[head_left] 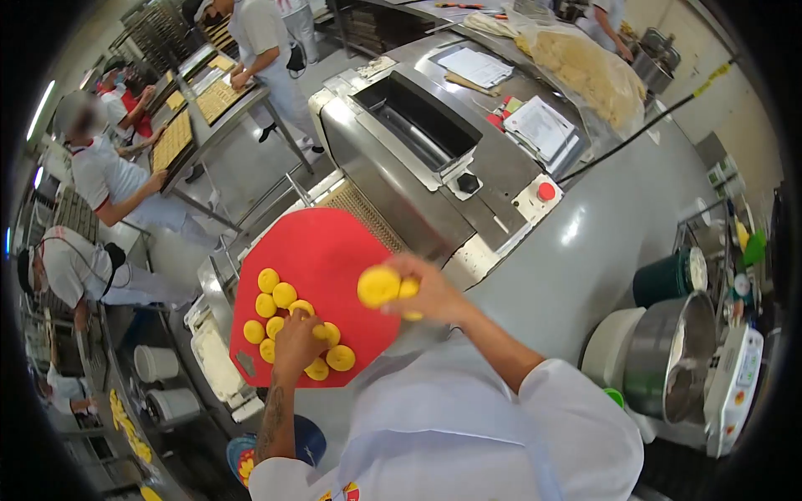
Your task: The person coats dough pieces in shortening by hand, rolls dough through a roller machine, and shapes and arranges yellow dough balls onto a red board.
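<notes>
Several yellow dough rounds [284,294] lie in a loose group on the left part of a red board [334,250]. Among them is my left hand [299,341], reaching down with its fingers curled around a dough round; the back of the hand hides part of the grip. Over the board's right edge, my right hand [426,288] is closed on several yellow dough rounds [380,286], the largest-looking one facing the camera. The board rests at the front of a metal machine [409,200], beside its mesh belt [357,207].
The machine's hopper [418,121] and red button [545,192] lie beyond the board. A mixer bowl [689,359] stands at right. Co-workers stand at left, one beside a tray of small pieces [173,142]. A bag of dough [576,63] lies at the back.
</notes>
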Available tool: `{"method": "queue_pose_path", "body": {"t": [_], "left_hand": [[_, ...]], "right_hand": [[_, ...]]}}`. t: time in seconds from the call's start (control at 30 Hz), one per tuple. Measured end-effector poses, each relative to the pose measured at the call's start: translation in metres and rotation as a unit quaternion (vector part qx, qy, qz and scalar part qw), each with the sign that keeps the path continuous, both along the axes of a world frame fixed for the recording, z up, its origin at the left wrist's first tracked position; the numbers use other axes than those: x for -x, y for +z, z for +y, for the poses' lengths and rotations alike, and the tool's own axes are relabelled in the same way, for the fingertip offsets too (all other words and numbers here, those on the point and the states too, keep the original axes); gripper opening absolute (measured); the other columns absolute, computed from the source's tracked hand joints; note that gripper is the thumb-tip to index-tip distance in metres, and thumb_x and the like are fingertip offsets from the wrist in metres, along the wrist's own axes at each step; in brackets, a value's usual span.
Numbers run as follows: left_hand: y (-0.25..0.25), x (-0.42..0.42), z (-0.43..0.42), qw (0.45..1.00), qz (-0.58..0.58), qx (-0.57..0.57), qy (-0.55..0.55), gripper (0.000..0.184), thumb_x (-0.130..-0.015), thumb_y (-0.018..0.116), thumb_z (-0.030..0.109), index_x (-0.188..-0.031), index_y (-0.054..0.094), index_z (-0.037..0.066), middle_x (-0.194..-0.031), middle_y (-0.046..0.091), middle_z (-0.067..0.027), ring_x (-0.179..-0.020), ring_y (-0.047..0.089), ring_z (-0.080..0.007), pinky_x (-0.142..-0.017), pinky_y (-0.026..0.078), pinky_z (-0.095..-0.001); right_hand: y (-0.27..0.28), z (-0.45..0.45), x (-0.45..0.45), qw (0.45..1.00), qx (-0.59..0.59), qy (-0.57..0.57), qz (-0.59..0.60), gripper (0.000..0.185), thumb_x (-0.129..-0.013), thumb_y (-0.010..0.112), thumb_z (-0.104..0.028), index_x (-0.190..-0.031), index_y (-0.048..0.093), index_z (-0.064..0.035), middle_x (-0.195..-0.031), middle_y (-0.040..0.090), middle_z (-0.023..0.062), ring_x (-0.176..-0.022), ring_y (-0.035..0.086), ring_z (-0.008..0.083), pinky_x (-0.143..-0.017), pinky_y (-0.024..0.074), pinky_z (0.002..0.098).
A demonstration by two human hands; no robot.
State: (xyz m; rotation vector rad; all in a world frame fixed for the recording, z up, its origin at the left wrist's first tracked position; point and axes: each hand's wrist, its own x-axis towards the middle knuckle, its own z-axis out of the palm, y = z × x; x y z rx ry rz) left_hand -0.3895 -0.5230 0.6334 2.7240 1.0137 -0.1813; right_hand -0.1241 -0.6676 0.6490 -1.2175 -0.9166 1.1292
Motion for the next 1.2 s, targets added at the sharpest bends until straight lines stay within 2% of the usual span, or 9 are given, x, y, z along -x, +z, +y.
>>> {"method": "queue_pose_path", "body": {"t": [0.13, 0.23, 0.37, 0.43, 0.57, 0.67, 0.87, 1.0, 1.2], "left_hand": [[-0.008, -0.006, -0.006, 0.996, 0.04, -0.022, -0.071, 0.05, -0.065, 0.082, 0.022, -0.112, 0.067, 0.013, -0.103, 0.064, -0.0095, -0.103, 0.059, -0.0308, -0.082, 0.054, -0.0409], [0.002, -0.012, -0.014, 0.996, 0.061, -0.045, -0.053, 0.057, -0.065, 0.081, 0.022, -0.12, 0.067, 0.018, -0.099, 0.064, -0.0055, -0.1, 0.059, -0.0306, -0.08, 0.055, -0.0416], [-0.003, -0.011, -0.012, 0.993, 0.101, -0.05, -0.031, 0.047, -0.064, 0.081, 0.025, -0.11, 0.074, 0.02, -0.098, 0.064, -0.0047, -0.101, 0.059, -0.0299, -0.081, 0.055, -0.0404], [-0.005, -0.015, -0.011, 0.993, 0.104, -0.049, -0.006, 0.039, -0.063, 0.082, 0.027, -0.1, 0.077, 0.019, -0.099, 0.065, -0.0044, -0.103, 0.058, -0.0295, -0.083, 0.055, -0.0411], [-0.004, -0.004, -0.007, 0.999, 0.006, -0.026, 0.036, 0.037, -0.063, 0.082, 0.027, -0.098, 0.076, 0.016, -0.099, 0.066, -0.0055, -0.104, 0.058, -0.0279, -0.088, 0.052, -0.0406], [-0.001, 0.01, 0.001, 0.99, -0.098, 0.008, 0.097, 0.036, -0.064, 0.083, 0.023, -0.097, 0.075, 0.011, -0.1, 0.066, -0.0074, -0.104, 0.058, -0.0275, -0.09, 0.05, -0.0397], [0.015, 0.01, 0.037, 0.832, -0.456, 0.204, 0.242, 0.033, -0.071, 0.081, 0.006, -0.101, 0.068, -0.002, -0.104, 0.064, -0.0074, -0.099, 0.063, -0.0195, -0.086, 0.052, -0.0326], [0.013, -0.027, 0.051, 0.696, -0.616, 0.285, 0.235, 0.033, -0.076, 0.074, 0.001, -0.108, 0.065, -0.003, -0.107, 0.063, -0.0071, -0.097, 0.064, -0.0168, -0.084, 0.055, -0.0296], [0.055, -0.124, 0.036, 0.687, -0.555, 0.425, 0.197, 0.037, -0.079, 0.073, 0.005, -0.115, 0.065, -0.001, -0.102, 0.066, -0.0069, -0.09, 0.066, -0.0164, -0.078, 0.057, -0.03]], "right_hand": [[0.12, 0.02, -0.109, 0.949, -0.196, -0.216, -0.119, 0.071, -0.069, 0.09, -0.032, -0.126, 0.058, -0.0033, -0.11, 0.066, 0.0071, -0.101, 0.064, 0.0181, -0.091, 0.0511, 0.0323], [0.172, 0.07, -0.193, 0.796, -0.312, -0.406, -0.323, 0.046, -0.08, 0.082, -0.033, -0.114, 0.067, -0.0042, -0.099, 0.07, 0.0071, -0.088, 0.064, 0.0145, -0.076, 0.0513, 0.0291], [0.14, 0.156, -0.247, 0.779, -0.184, -0.356, -0.482, 0.053, -0.082, 0.076, -0.046, -0.116, 0.066, -0.0053, -0.096, 0.073, 0.0159, -0.085, 0.07, 0.0326, -0.081, 0.0539, 0.0413], [0.073, 0.196, -0.268, 0.675, -0.19, -0.323, -0.636, 0.067, -0.08, 0.074, -0.055, -0.124, 0.064, -0.0069, -0.094, 0.072, 0.019, -0.087, 0.07, 0.0363, -0.082, 0.0535, 0.042], [0.092, 0.165, -0.278, 0.918, 0.048, -0.192, -0.344, 0.061, -0.081, 0.075, -0.051, -0.126, 0.065, -0.0113, -0.108, 0.07, 0.0163, -0.098, 0.067, 0.0277, -0.089, 0.051, 0.0374], [0.113, 0.135, -0.293, 0.975, -0.169, -0.143, 0.022, 0.045, -0.086, 0.074, -0.037, -0.122, 0.068, -0.0115, -0.113, 0.069, 0.0126, -0.098, 0.066, 0.0212, -0.087, 0.0511, 0.0331], [0.149, 0.098, -0.246, 0.816, -0.242, -0.384, -0.357, 0.041, -0.087, 0.073, -0.029, -0.123, 0.067, -0.0098, -0.115, 0.068, 0.0117, -0.098, 0.065, 0.0195, -0.089, 0.0498, 0.0281], [0.07, 0.113, -0.242, 0.681, -0.163, -0.273, -0.66, 0.04, -0.088, 0.072, -0.032, -0.121, 0.068, -0.01, -0.114, 0.069, 0.0123, -0.095, 0.066, 0.0214, -0.081, 0.0522, 0.0322], [0.062, 0.052, -0.11, 0.959, -0.066, -0.189, -0.2, 0.063, -0.085, 0.076, -0.025, -0.141, 0.051, -0.0096, -0.126, 0.064, 0.0107, -0.098, 0.065, 0.0181, -0.082, 0.0528, 0.0312]]}}
